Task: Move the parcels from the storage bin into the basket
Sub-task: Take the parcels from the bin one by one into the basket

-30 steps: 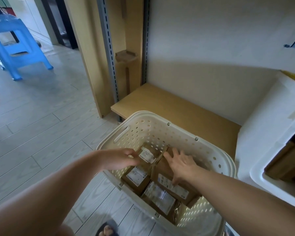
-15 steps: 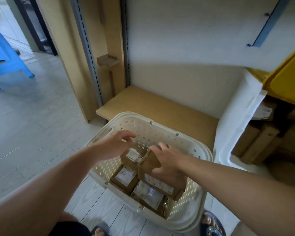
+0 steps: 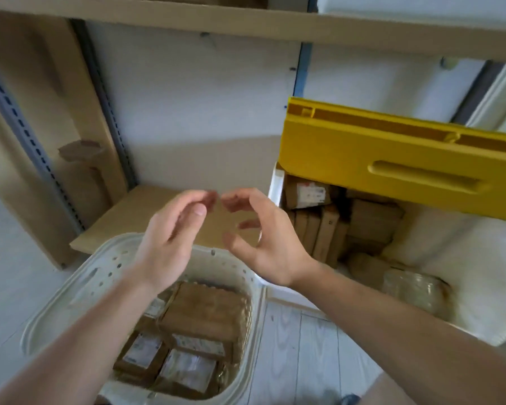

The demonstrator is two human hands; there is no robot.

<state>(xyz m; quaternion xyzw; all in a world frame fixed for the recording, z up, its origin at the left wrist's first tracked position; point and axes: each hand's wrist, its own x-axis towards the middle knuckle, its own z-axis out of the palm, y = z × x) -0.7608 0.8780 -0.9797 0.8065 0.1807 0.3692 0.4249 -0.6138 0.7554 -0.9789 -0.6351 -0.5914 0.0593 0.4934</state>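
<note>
Left hand (image 3: 170,247) and right hand (image 3: 270,244) raised mid-frame over basket (image 3: 62,314), fingers loosely curved, holding nothing, fingertips near but apart. Parcels (image 3: 199,317) packed in basket at 6 o'clock; more parcels (image 3: 327,226) in white bin (image 3: 479,258) at 3 o'clock, under yellow lid (image 3: 348,153).

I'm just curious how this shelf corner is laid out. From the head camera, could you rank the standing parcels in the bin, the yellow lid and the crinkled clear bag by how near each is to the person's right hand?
Measured from the right hand:
1. Standing parcels, just to its right inside the bin.
2. Crinkled clear bag, lower right.
3. Yellow lid, raised, upper right.
</note>
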